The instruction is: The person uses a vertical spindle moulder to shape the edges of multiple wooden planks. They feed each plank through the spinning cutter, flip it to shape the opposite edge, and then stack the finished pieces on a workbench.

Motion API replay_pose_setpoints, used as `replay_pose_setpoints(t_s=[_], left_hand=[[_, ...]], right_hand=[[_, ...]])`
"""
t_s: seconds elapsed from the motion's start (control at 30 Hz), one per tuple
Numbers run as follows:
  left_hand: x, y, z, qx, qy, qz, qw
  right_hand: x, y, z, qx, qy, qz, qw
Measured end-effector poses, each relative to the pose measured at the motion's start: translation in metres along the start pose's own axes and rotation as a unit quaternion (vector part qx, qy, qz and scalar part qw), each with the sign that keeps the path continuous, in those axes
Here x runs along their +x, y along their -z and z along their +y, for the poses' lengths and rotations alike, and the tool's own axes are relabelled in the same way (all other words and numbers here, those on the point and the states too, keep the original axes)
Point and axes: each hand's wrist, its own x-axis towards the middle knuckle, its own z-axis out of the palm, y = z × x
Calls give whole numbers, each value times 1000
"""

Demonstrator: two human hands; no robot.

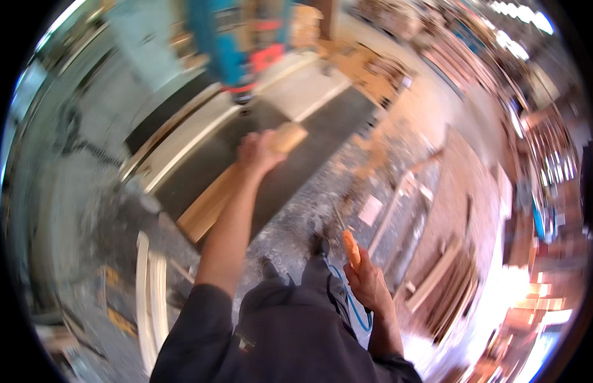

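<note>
My left hand reaches forward over the dark machine table, its fingers closed round a long pale wooden piece. The wood lies slantwise on the table, its far end showing beyond my fingers and its near end at the table's front corner. Just past that hand hangs the blue and red head of a machine, blurred. Low by my right leg, my right hand grips an air blow gun with an orange body. Its thin nozzle points forward, and a blue hose hangs below.
A pale fence runs along the back of the table. Long pale wooden strips stand at the left. On the right lie a brown board and several dark wood strips. Sawdust and a small offcut litter the floor.
</note>
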Motion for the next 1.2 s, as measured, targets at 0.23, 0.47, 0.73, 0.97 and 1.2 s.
replay_pose_setpoints(t_s=[0.23, 0.47, 0.73, 0.97, 1.2], left_hand=[[6, -18, -20, 29, -182, 49, 982], [-16, -21, -7, 61, -209, 164, 962], [-124, 6, -42, 220, 19, 201, 955], [-177, 16, -59, 318, 273, 237, 876], [-175, 17, -57, 289, 321, 239, 870]], right_hand=[[-118, 69, 148, -184, -378, 170, 891], [-162, 140, 380, -208, -519, 166, 812], [-124, 190, 469, -289, -516, 67, 804], [148, 206, 311, -120, -58, 203, 970], [393, 44, 68, -59, 537, 51, 840]])
